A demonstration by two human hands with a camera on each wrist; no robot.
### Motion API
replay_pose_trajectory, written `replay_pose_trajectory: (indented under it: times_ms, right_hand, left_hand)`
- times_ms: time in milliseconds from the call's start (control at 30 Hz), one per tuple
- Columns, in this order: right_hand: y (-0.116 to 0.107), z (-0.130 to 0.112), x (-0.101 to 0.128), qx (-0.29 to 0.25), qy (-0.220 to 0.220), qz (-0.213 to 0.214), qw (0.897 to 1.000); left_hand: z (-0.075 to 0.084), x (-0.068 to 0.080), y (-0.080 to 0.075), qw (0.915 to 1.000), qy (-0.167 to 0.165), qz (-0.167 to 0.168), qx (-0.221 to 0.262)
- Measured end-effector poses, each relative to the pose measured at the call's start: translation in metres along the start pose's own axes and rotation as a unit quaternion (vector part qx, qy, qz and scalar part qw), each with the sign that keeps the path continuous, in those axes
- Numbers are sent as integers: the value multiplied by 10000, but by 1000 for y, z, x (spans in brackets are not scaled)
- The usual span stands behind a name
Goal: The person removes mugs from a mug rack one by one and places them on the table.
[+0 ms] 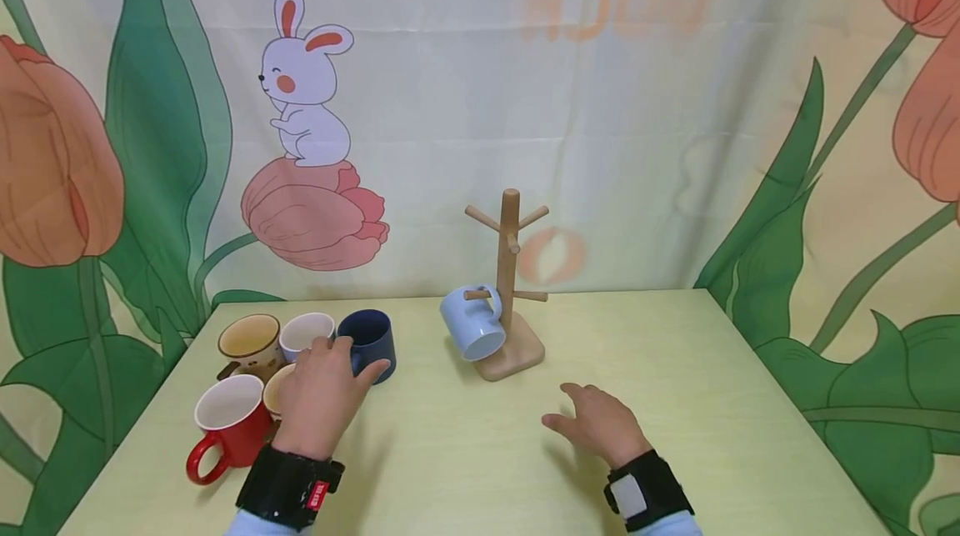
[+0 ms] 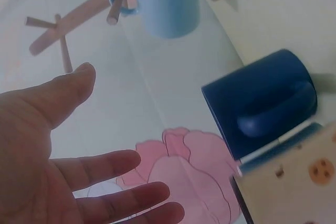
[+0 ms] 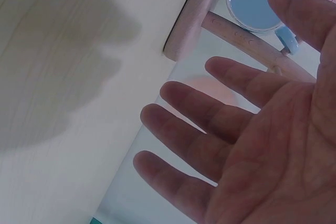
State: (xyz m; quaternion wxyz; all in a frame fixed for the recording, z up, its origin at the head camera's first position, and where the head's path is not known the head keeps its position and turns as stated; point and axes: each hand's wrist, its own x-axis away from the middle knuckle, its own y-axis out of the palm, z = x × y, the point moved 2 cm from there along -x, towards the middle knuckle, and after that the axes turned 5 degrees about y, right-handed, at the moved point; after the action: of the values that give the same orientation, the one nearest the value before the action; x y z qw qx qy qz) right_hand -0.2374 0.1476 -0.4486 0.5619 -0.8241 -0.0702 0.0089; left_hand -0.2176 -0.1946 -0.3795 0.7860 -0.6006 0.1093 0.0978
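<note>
My left hand [image 1: 322, 394] hovers by the mugs on the left, nearest the dark blue mug [image 1: 377, 344]. In the left wrist view its fingers [image 2: 113, 169] are spread, apart from that mug, with nothing between them. My right hand [image 1: 600, 423] is held over the table to the right of the wooden mug tree [image 1: 508, 269], fingers loosely extended and holding nothing. A light blue mug [image 1: 471, 323] hangs tilted by its handle from a lower left peg of the tree. The other pegs in view carry no mug.
Beside the dark blue mug stand a white-lined mug [image 1: 306, 329], a brown-rimmed patterned mug [image 1: 249, 340], a red mug [image 1: 236, 428] and a cream mug [image 1: 274, 393] partly hidden by my left hand. A printed curtain [image 1: 622, 144] hangs behind the table [image 1: 697, 369].
</note>
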Motion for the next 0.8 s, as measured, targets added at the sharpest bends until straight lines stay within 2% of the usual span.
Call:
replay_pose_trajectory:
  times_ms: [167,533,800]
  right_hand:
    - [-2,-1,-2,70,21,-10,10000]
    - [-9,-4,-14,244,-122,249,9993]
    - [-27,-16,-25,571,-236,645,9960]
  left_hand:
    - [13,-10,7,9996,285,-69,-3]
    - [38,-34,23,9960,866,149,-146]
    - [62,-60,31,9941,1021,-146,-335]
